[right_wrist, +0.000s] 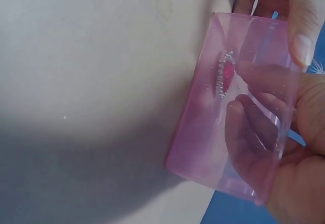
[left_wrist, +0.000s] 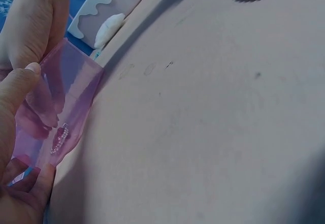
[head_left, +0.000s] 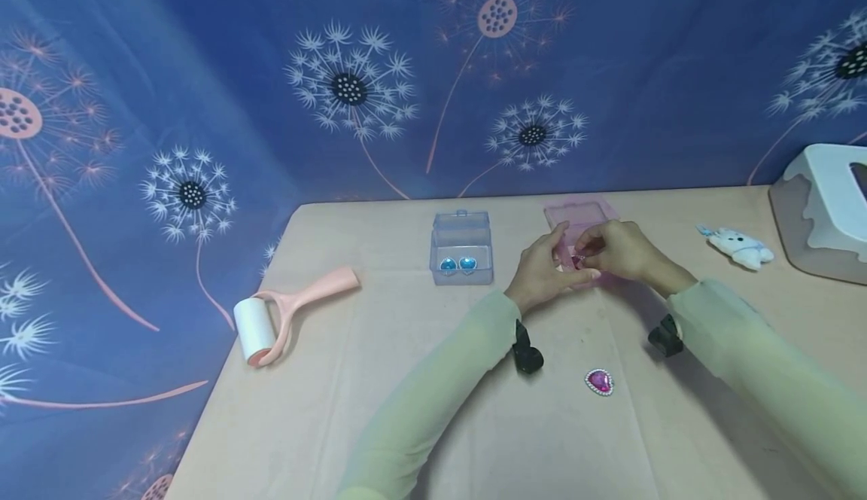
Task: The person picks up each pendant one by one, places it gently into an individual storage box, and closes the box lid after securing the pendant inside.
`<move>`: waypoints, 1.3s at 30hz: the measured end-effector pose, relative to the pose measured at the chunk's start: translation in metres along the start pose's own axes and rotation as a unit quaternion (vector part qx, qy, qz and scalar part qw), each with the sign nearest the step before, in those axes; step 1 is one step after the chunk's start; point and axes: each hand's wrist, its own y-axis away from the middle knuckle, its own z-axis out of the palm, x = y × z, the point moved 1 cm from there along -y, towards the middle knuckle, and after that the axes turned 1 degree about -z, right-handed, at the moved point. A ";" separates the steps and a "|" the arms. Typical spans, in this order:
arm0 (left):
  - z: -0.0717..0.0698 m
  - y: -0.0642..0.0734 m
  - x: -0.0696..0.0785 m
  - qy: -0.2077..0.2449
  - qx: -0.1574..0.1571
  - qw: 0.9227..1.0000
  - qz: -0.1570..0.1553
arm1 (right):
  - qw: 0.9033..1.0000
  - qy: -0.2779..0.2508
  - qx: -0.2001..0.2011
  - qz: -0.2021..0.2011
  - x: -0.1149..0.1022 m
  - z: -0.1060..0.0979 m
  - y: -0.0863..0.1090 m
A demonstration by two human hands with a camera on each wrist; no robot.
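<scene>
A small see-through pink box (head_left: 573,277) stands with its lid (head_left: 576,212) raised. My left hand (head_left: 545,270) grips the box from the left side, thumb along its front. Inside it, a pink gem (right_wrist: 227,74) with a silvery beaded rim shows through the wall. The fingers of my right hand (head_left: 619,250) reach down into the box and pinch at this gem, their tips right against it. On the table nearer to me lies a pink heart-shaped gem (head_left: 600,382) with a beaded rim. To the left, an open see-through blue box (head_left: 462,277) holds two round blue gems (head_left: 448,265).
A lint roller (head_left: 298,308) with a pink handle lies at the left of the table. Toward the right are a small white plush toy (head_left: 740,248) and a white-and-brown container (head_left: 822,217). A blue dandelion-print cloth (head_left: 420,93) hangs behind the table.
</scene>
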 end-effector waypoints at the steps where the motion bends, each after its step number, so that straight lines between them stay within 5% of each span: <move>1: 0.000 0.000 0.000 -0.004 0.002 1.000 -0.001 | 1.000 0.000 0.002 -0.001 0.000 -0.001 0.001; 7: -0.001 -0.002 -0.001 -0.029 0.009 0.999 0.023 | 0.999 -0.009 0.040 -0.006 -0.001 -0.006 0.012; 15: -0.003 -0.004 -0.003 -0.008 0.009 1.000 0.020 | 0.993 -0.040 0.112 -0.011 -0.005 -0.018 0.040; 24: -0.001 -0.004 -0.003 -0.002 0.003 1.000 0.024 | 0.970 -0.058 0.226 -0.068 -0.015 -0.011 0.096; 39: -0.002 -0.003 -0.001 -0.019 0.004 1.000 0.012 | 0.981 -0.021 0.150 -0.124 -0.045 0.055 0.157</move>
